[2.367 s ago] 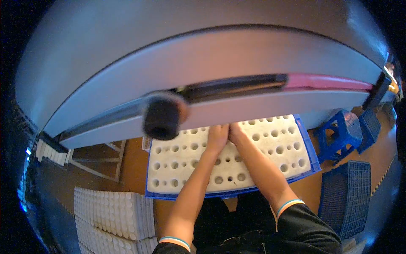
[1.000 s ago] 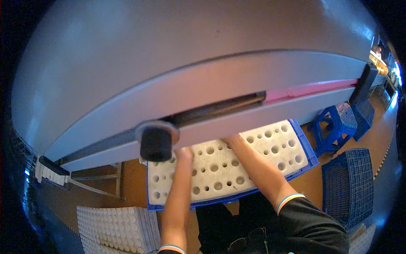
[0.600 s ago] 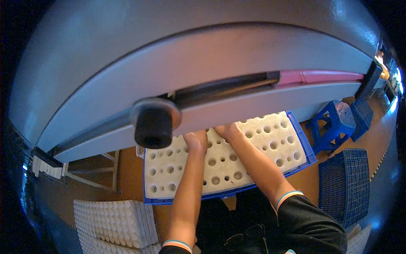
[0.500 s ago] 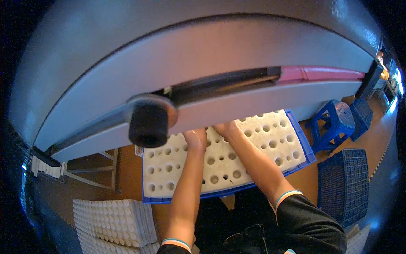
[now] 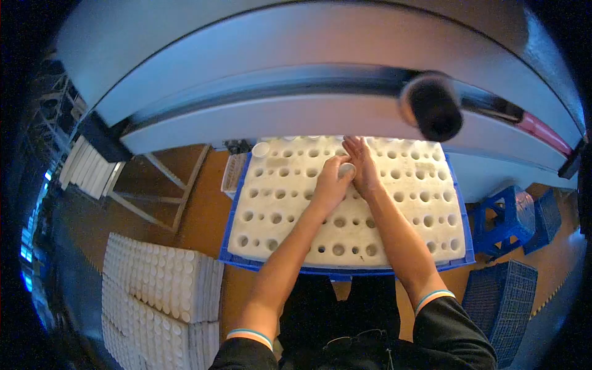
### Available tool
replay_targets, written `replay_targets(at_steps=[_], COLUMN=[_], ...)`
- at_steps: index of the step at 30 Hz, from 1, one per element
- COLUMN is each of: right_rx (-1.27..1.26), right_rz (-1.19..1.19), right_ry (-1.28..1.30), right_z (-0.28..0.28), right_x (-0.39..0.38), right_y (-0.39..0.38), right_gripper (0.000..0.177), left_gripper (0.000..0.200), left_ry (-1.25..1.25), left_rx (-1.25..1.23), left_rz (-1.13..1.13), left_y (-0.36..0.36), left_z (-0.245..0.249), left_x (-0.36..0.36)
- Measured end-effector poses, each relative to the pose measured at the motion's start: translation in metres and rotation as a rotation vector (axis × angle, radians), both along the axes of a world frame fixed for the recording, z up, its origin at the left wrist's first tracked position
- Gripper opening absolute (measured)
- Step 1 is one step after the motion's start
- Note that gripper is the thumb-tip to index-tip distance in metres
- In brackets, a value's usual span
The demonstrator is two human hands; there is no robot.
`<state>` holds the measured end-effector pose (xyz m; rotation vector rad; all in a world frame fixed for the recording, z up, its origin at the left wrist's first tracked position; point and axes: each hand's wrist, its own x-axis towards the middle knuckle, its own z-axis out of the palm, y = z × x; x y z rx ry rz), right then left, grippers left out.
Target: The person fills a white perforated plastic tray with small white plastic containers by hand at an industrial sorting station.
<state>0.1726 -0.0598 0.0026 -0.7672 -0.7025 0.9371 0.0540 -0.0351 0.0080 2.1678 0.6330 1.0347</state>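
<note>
- Nearest the person's body, a pair of glasses (image 5: 354,339) hangs at the front of the dark clothing, and both short black sleeves end in striped cuffs.
- The person's forearms reach forward over a white foam board (image 5: 339,209) dotted with round holes of larger and smaller sizes; it lies in a blue tray (image 5: 225,246), whose rim shows around the near edge and both sides.
- The left hand (image 5: 332,180) has its fingers clamped on a small white cup (image 5: 347,171), held above the middle-to-far part of the board, its round end facing up.
- The right hand (image 5: 364,165) is just beside the cup, palm turned toward it, fingers apart from the thumb and stretched out toward the far edge; whether it touches the cup, I cannot tell.
- Another white cup-like piece (image 5: 261,149) sits at the board's far left corner, with more white round tops partly hidden along the far edge.
- On the floor at left stand stacked white pieces with round ends (image 5: 154,277); at lower right is a blue crate (image 5: 502,302).
- Past the board, a white basket (image 5: 233,174) and a metal frame (image 5: 185,185) are at left, a blue stool (image 5: 509,216) at right.
- A grey panel (image 5: 277,117) with a black knob (image 5: 438,114) crosses the upper view.
</note>
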Motion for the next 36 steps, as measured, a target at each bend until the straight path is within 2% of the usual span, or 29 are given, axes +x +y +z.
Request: replay_targets(at_steps=[1,3,5,7,10,13,16,19,23,26,27,29,31,33,34,35,36], right_rx=[0.027,0.020,0.013,0.005,0.033,0.058,0.046,0.039,0.089,0.123,0.121,0.048,0.064,0.084,0.075,0.066,0.073], right_rz=[0.005,0.016,0.000,-0.019,-0.002,0.044,0.046,0.038,0.076,0.023,0.067,0.007,0.002,0.002,-0.003,-0.008,-0.015], right_ry=[0.024,0.032,0.095,0.158,0.193,0.207,0.214,0.236,0.227,0.262,0.233,0.314,0.404,0.499,0.504,0.511,0.519], right_z=[-0.002,-0.005,-0.007,-0.008,-0.006,-0.005,0.000,-0.002,-0.028,-0.022,-0.023,-0.018,-0.011,-0.005,-0.002,-0.001,-0.006], right_x=[0.001,0.004,0.006,0.007,0.007,0.006,0.004,0.004,0.014,0.008,0.011,0.010,0.009,0.009,0.008,0.008,0.010], right_y=[0.002,0.001,0.002,0.002,0.003,0.001,-0.005,-0.005,0.009,0.006,0.006,0.005,0.000,-0.003,-0.005,-0.005,-0.002], right_gripper=[0.061,0.060,0.055,0.050,0.042,0.037,0.038,0.038,0.037,0.036,0.039,0.046,0.050,0.053,0.055,0.057,0.057], left_gripper=[0.038,0.035,0.034,0.036,0.039,0.036,0.040,0.041,0.035,0.038,0.038,0.042,0.046,0.049,0.054,0.054,0.053], left_ry=[0.004,-0.103,-0.360,-0.466,-0.406,-0.314,-0.237,-0.328,-0.427,-0.447,-0.443,-0.262,-0.245,0.019,-0.022,-0.016,-0.050], left_rx=[-0.001,-0.704,-0.623,-0.597,-0.694,-0.744,-0.632,-0.604,-0.767,-0.659,-0.654,-0.736,-0.753,-0.411,0.102,0.110,0.307], left_rz=[0.016,0.018,0.151,0.340,0.395,0.377,0.399,0.309,0.310,0.258,0.237,0.222,0.288,0.560,0.624,0.615,0.714], left_y=[0.002,0.015,0.034,0.067,0.114,0.103,0.110,0.117,0.116,0.117,0.119,0.120,0.122,0.114,0.157,0.152,0.135], left_z=[0.007,0.021,0.024,0.018,-0.004,0.004,-0.003,-0.019,-0.009,-0.017,-0.016,-0.015,-0.013,-0.008,-0.065,-0.058,-0.048], left_x=[-0.011,-0.044,-0.078,-0.115,-0.160,-0.158,-0.143,-0.147,-0.152,-0.151,-0.149,-0.149,-0.146,-0.142,-0.153,-0.148,-0.140])
